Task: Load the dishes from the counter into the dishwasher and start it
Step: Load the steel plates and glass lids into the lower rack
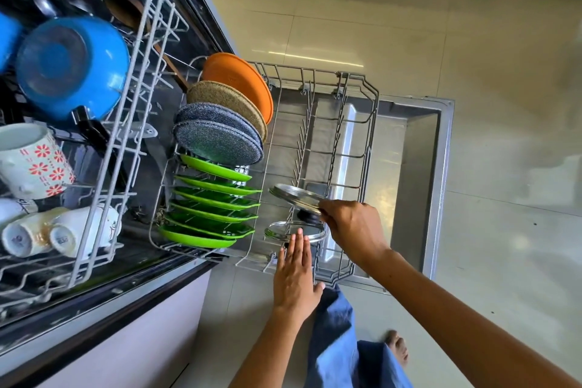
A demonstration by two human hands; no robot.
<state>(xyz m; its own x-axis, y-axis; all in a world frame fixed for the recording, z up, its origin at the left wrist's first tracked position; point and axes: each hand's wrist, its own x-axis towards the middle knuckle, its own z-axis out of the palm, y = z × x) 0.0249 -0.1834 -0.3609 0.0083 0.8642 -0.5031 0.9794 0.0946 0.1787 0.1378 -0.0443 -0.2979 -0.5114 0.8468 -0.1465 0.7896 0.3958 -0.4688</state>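
Steel lid (296, 194), tilted, hangs over the lower rack (362, 123) at lower centre of the frame, pinched at its rim by the right hand (354, 228). Just below it a glass lid (294, 230) stands in the rack, and the left hand (294, 274) reaches to it with fingers straight and pressed together (fingertips at its rim). Green plates (214, 201) stand in a row to the left.

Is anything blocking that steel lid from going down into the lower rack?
Partly. The right hand holds the steel lid just above a glass lid already in the lower rack. The left hand reaches toward that glass lid. The tines farther along look free.
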